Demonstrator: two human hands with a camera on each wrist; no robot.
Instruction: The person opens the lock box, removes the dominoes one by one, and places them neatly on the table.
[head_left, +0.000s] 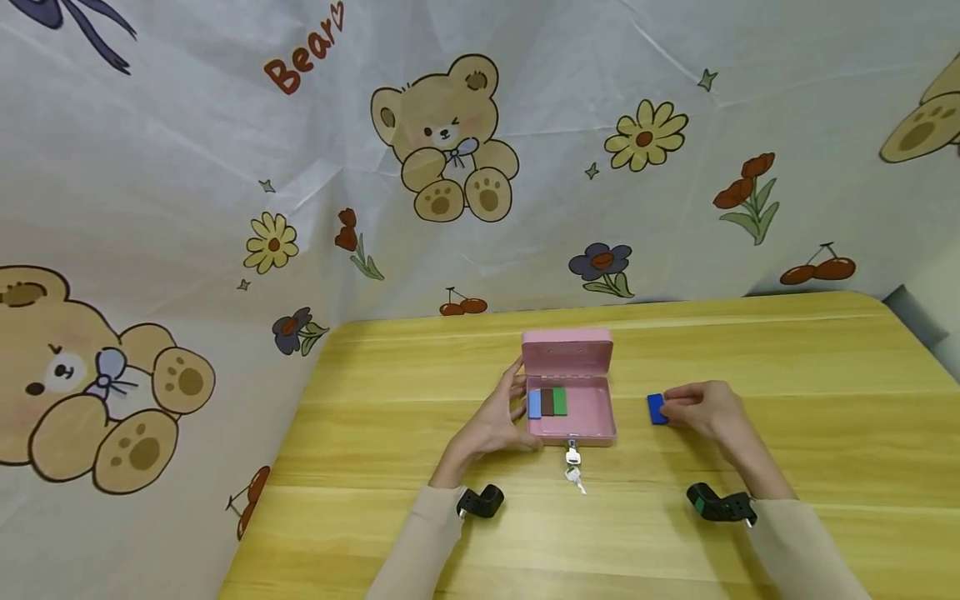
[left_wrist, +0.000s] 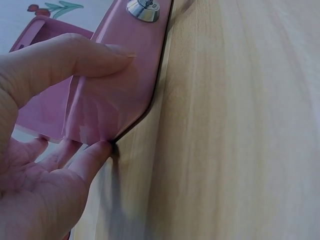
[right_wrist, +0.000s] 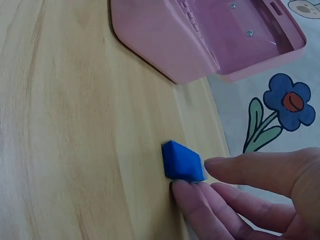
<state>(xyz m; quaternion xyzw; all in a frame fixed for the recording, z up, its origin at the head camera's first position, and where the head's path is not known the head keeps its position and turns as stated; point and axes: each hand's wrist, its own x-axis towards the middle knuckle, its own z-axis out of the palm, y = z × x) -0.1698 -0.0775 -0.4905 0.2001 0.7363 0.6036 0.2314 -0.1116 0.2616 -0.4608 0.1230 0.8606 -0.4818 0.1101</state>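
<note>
One blue rectangular block (head_left: 655, 409) is pinched at its right edge by the right hand (head_left: 707, 407), thumb against fingers, right of the open pink cash box (head_left: 588, 408); can't tell if it's off the wood-grain table (head_left: 337, 500). Looks light, stiff, maybe slick, so I'd grab opposite edges. Left hand (head_left: 491, 421) grips the box's front-left corner, likely rigid metal.

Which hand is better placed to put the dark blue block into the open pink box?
Probably the right hand: its grip is at the dark blue block, to the right of the pink box. The left hand is holding the box at its opposite side.
</note>
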